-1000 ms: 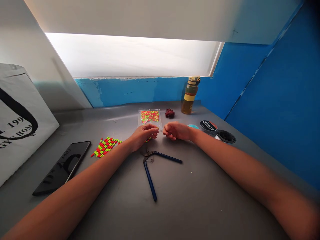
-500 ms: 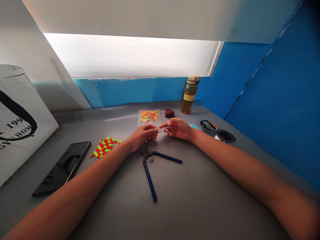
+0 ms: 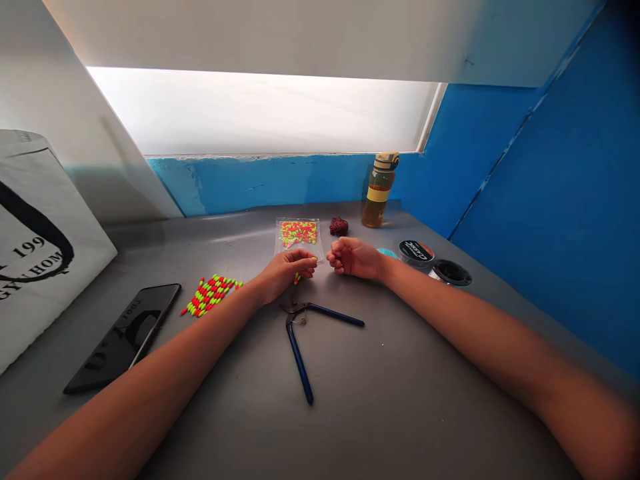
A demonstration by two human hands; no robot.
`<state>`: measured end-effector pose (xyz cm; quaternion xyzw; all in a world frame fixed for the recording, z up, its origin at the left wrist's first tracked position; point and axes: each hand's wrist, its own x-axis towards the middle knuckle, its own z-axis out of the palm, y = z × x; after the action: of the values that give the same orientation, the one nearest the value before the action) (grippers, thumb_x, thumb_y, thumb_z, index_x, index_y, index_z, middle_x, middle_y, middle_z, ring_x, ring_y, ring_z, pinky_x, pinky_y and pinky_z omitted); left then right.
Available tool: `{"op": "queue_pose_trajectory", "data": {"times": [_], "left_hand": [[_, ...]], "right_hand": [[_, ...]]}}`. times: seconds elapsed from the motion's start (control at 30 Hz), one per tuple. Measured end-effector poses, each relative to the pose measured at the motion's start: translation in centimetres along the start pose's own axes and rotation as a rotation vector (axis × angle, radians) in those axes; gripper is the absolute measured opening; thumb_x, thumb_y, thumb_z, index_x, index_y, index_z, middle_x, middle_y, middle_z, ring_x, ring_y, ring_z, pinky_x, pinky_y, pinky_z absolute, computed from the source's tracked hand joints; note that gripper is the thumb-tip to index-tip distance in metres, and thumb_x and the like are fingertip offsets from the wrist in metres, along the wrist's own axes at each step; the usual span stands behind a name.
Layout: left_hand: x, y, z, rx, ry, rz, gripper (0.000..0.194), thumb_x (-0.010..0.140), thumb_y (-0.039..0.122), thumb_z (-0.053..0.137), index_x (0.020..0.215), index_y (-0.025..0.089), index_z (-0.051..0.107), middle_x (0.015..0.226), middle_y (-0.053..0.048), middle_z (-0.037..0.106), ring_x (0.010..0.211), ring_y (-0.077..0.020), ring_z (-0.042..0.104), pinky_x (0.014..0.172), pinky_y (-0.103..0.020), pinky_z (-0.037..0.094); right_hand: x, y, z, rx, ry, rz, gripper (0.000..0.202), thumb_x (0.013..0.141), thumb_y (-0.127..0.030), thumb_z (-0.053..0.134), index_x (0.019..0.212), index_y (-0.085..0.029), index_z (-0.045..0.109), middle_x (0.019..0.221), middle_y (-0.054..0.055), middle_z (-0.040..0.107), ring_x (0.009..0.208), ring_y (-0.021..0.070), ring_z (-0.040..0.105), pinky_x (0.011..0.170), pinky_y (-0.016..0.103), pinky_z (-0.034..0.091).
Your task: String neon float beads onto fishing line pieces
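Observation:
My left hand (image 3: 293, 268) pinches a tiny yellow-green bead between thumb and forefinger, with a thin clear line faintly visible beside it. Just to its right, my right hand (image 3: 354, 258) is closed, fingers curled in; what they hold is too small to make out. The hands are a small gap apart. Behind them lies a clear bag of red and yellow-green beads (image 3: 299, 233). A few beads (image 3: 297, 277) show under my left hand. Nearer me, pliers with dark blue handles (image 3: 299, 360) lie spread open on the grey table (image 3: 400, 413).
Rows of red and yellow-green beads (image 3: 213, 295) and a black phone (image 3: 125, 337) lie at left, near a white bag (image 3: 40, 253). Behind are a dark red cord bundle (image 3: 339, 227) and a bottle (image 3: 379, 193). Line spools (image 3: 450, 273) lie at right.
The fingers of my right hand have curled in from a more spread pose, and that hand has drawn slightly away from my left hand. My left hand has hardly moved.

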<state>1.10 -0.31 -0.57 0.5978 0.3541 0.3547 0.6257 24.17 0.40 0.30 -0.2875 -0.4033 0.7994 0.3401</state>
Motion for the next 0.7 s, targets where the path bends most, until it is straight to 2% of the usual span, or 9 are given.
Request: {"op": "queue_pose_trajectory", "data": {"times": [0.33,0.7], "left_hand": [[0.01,-0.1,0.02,0.006,0.013,0.029,0.028,0.07,0.036,0.081,0.088,0.017,0.07,0.082,-0.002,0.065,0.074,-0.013,0.058,0.075,-0.029,0.044],[-0.06,-0.08,0.02,-0.016,0.023,0.027,0.03,0.069,0.035,0.082,0.091,0.018,0.071,0.085,-0.002,0.065,0.074,-0.0128,0.057,0.075,-0.029,0.046]], "right_hand": [[-0.11,0.01,0.4,-0.007,-0.017,0.009,0.011,0.077,-0.018,0.056,0.068,-0.018,0.049,0.065,-0.001,0.05,0.057,0.0118,0.042,0.055,0.025,0.038],[-0.37,-0.26,0.94,-0.038,0.012,0.039,0.016,0.076,-0.019,0.054,0.067,-0.02,0.041,0.06,-0.003,0.042,0.052,0.011,0.035,0.051,0.025,0.034]]}}
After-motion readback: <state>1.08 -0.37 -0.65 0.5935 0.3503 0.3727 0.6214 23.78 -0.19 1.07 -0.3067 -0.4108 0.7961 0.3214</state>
